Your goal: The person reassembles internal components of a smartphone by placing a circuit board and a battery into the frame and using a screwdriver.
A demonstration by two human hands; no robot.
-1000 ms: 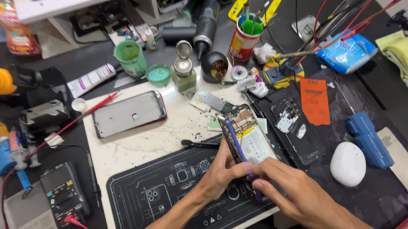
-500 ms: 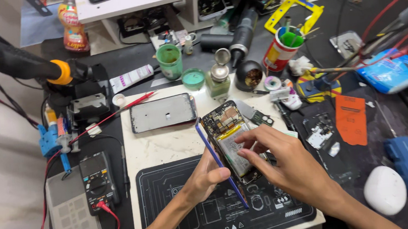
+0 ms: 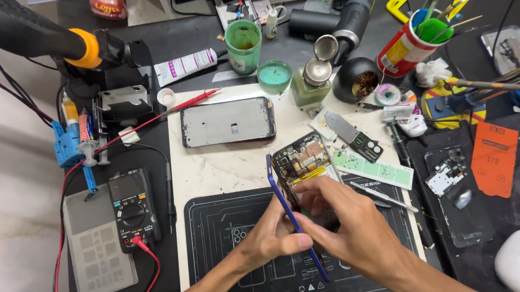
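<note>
Gripping the opened phone [image 3: 302,164] tilted on edge, left hand [image 3: 271,235] fingers clamp its blue frame. Right hand [image 3: 349,225] fingers press together onto its battery; lifting that likely needs gentle prying.

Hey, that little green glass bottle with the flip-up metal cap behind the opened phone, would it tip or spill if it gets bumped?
The green bottle looks squat and wide-based, so it probably resists tipping and would slide first. Its metal cap stands open, so a hard knock could likely spill whatever is inside. Being glass, it is probably heavy for its size and breakable.
</note>
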